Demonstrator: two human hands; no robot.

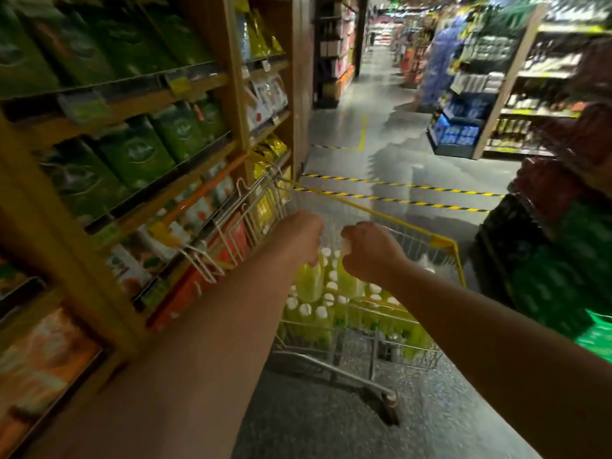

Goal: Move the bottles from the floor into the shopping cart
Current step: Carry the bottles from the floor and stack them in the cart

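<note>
Two yellow-green plastic bottles, the left bottle (pixel 309 281) and the right bottle (pixel 347 280), hang over the yellow-rimmed wire shopping cart (pixel 443 242).

Each is gripped at the top. The left hand (pixel 299 236) is curled tight round the neck of the left bottle and hides its cap. The right hand (pixel 371 251) is fisted on the right bottle, with a bit of white cap showing by the thumb. Both bottles hang upright, close together, just above the white-capped bottles (pixel 323 321) of the same colour standing packed in the cart's basket. The cart stands on the grey speckled floor (pixel 331 425), right beside a wooden shelf unit (pixel 231 77) stocked with green packets (pixel 132 150). Black-and-yellow striped tape (pixel 397 185) crosses the floor beyond the cart.
</note>
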